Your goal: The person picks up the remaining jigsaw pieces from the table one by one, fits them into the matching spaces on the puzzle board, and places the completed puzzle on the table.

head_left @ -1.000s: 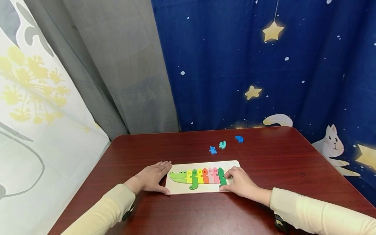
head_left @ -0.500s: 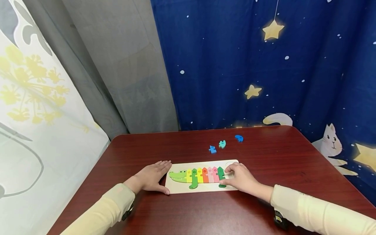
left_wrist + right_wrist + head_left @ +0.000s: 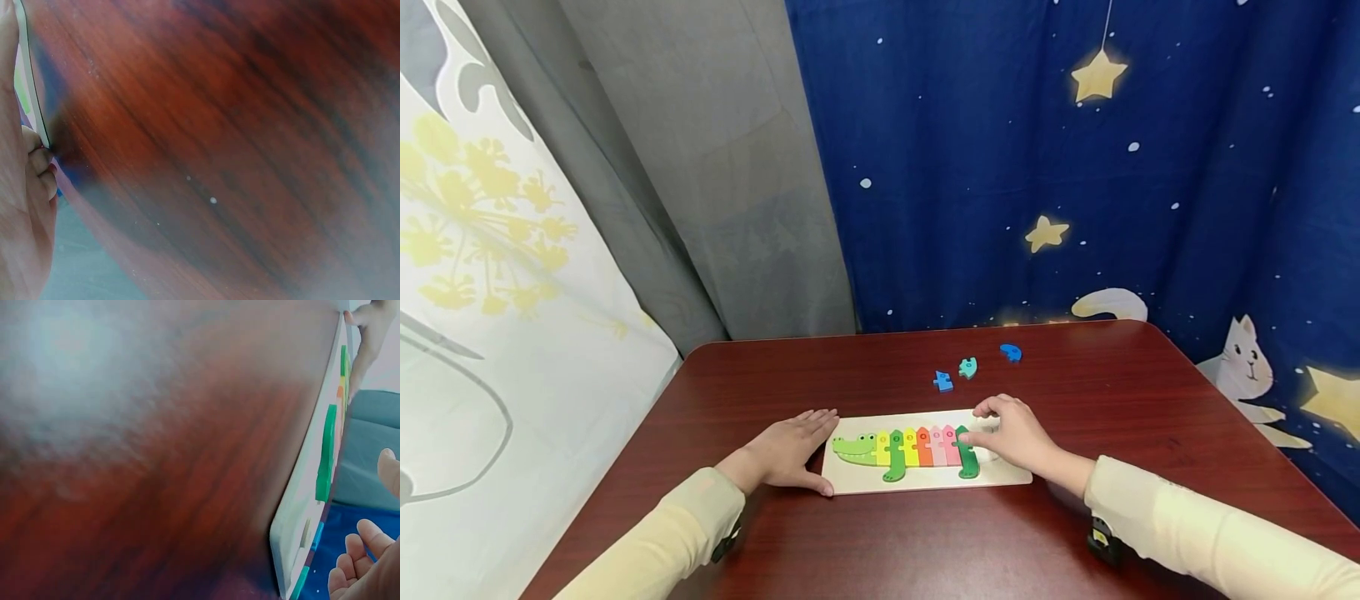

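Observation:
A pale wooden puzzle board [image 3: 857,483] lies on the table with a crocodile built of coloured pieces. Its light green head [image 3: 855,451] is at the left, then yellow, green, orange and pink pieces. A dark green leg piece [image 3: 968,462] ends the row at the right. My left hand [image 3: 790,452] rests against the board's left edge, fingers extended and thumb at the near corner. Over the board's right end is my right hand [image 3: 1017,435], thumb and fingers apart with nothing between them; the right wrist view shows its fingers [image 3: 369,534] off the board.
Beyond the board lie three loose puzzle pieces: a blue one [image 3: 943,381], a teal one [image 3: 967,367] and a darker blue curved one [image 3: 1011,352]. The dark red table [image 3: 820,375] backs onto a grey curtain [image 3: 752,208] and a blue star-patterned curtain [image 3: 955,167].
My right hand has let go of the dark green leg piece and lifted slightly away from it, uncovering the board's near right corner. My left hand stays in place.

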A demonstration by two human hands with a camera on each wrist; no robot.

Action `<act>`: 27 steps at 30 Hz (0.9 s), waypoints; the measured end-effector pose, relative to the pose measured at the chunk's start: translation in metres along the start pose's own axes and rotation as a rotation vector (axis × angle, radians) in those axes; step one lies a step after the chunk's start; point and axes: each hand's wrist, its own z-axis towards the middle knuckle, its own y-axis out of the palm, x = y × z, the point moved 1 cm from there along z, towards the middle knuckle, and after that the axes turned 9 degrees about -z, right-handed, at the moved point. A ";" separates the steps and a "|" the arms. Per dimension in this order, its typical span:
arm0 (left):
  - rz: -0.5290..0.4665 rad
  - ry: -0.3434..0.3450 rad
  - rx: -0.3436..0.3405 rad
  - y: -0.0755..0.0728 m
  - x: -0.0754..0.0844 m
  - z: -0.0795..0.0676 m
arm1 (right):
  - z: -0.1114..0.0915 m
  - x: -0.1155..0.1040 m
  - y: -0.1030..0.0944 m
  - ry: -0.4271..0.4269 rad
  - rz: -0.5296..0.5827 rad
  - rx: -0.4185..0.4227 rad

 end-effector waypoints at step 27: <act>-0.009 0.021 0.018 0.002 -0.001 0.000 | 0.048 -0.002 0.019 0.075 0.122 0.025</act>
